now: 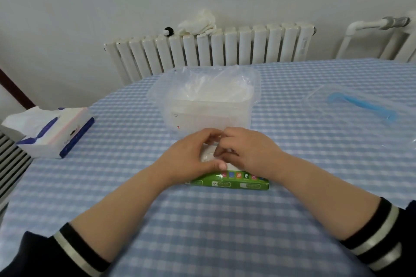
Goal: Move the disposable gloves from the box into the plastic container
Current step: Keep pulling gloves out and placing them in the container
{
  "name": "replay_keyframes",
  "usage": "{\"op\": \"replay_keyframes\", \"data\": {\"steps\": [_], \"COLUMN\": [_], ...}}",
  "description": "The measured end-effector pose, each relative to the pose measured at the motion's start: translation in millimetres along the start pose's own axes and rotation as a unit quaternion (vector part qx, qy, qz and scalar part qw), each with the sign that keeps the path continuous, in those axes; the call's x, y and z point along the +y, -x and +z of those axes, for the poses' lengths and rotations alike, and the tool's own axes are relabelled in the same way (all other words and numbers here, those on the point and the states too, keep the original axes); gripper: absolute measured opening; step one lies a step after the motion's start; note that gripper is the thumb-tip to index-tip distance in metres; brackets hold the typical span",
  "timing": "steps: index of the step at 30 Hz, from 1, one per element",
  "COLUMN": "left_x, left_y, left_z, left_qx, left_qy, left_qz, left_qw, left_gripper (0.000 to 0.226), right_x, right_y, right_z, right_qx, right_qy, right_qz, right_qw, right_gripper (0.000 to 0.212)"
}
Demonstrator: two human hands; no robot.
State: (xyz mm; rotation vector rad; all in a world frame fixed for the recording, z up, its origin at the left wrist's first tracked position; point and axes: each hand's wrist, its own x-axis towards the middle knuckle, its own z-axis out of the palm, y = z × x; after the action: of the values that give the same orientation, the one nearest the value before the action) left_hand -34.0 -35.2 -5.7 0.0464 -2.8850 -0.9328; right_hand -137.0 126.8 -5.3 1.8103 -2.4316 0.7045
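Pinching, seemingly, half-hidden gloves (208, 153), both hands (249, 153)

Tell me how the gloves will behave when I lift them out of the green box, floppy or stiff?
Probably floppy: the gloves look like thin, see-through film, and those already in the plastic container lie crumpled. Likely very light and clingy, so several may come out of the green box together.

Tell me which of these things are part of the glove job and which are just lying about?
In the job:
green glove box
plastic container
gloves
left hand
right hand

Lying about:
tissue pack
clear lid with blue handle
white cloth on the radiator
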Motion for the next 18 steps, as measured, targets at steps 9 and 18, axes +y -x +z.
{"op": "replay_keyframes", "data": {"steps": [9, 18], "left_x": [0, 6], "left_y": [3, 6], "left_z": [11, 10], "left_qx": [0.011, 0.005], "left_qy": [-0.062, -0.049], "left_qz": [0.014, -0.047], "left_qw": [0.998, 0.998], "left_gripper": [0.082, 0.069], "right_x": [-5, -19], "right_y": [0, -4], "right_z": [-2, -56], "right_qx": [0.04, 0.31], "right_qy": [-0.198, -0.436], "right_qz": [0.064, 0.084], "right_qw": [0.977, 0.841], "right_gripper": [0.01, 0.019]}}
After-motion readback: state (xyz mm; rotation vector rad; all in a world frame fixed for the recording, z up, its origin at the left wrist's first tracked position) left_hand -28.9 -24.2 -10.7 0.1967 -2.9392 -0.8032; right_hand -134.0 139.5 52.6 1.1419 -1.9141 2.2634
